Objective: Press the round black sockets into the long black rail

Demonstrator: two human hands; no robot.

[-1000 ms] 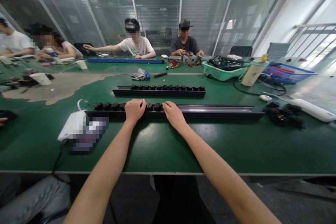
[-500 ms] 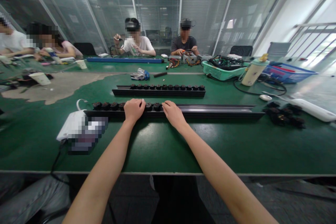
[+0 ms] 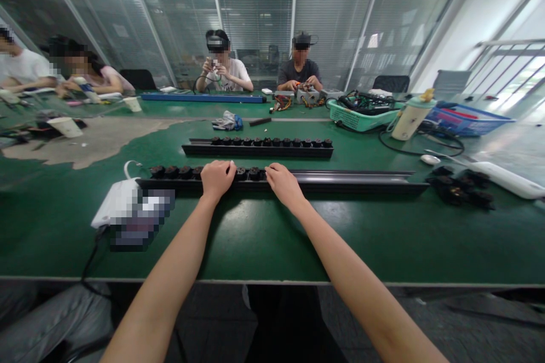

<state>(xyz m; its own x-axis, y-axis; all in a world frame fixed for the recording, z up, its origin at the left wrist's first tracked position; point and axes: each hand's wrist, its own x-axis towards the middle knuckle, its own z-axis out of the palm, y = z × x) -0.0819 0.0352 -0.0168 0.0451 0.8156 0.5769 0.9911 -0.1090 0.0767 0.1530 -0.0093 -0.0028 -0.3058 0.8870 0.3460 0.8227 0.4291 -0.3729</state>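
Note:
A long black rail (image 3: 361,186) lies across the green table, with several round black parts (image 3: 185,172) in its left half. My left hand (image 3: 218,179) rests over the rail among these parts, fingers curled round its far side; what they grip is hidden. Just right of the last visible black part (image 3: 254,173), my right hand (image 3: 283,182) lies on the rail with its fingers bent together, and anything under them cannot be made out. Beyond it is a shorter black rail (image 3: 255,150) holding a row of similar parts.
Loose black parts (image 3: 460,187) lie in a pile at the right, near a white power strip (image 3: 508,178). A white box (image 3: 114,201) sits at the left. Farther back are a green basket (image 3: 360,118), a bottle (image 3: 411,119) and people seated across the table.
My right hand has shifted very slightly right. My left hand has stayed in place. Across the table, one person's hands have come together in front of the chest.

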